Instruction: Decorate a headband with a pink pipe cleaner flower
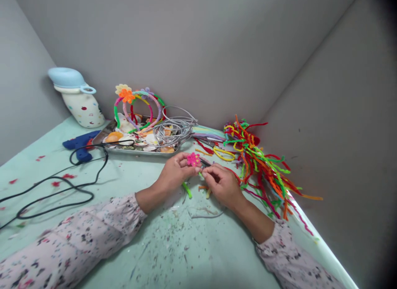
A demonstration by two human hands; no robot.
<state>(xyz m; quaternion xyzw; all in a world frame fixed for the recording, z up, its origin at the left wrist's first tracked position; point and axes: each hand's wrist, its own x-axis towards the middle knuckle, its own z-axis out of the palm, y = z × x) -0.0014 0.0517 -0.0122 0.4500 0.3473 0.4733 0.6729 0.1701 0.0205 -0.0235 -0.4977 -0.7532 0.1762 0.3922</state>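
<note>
Head view: your left fingers (190, 171) clamp the pink, petalled, fuzzy flower (194, 159); right fingers (210, 179) beside it, grip unclear. Probably light, squashable: pinch its rim.

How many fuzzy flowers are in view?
4: a cream flower, an orange flower and a purple flower at the fuzzy rings, and a pink flower in the left hand. More may be hidden.

The light is soft and diffuse, the right corners vignetted black.

Head-worn camera; faces forward, down at hands (176, 171).
</note>
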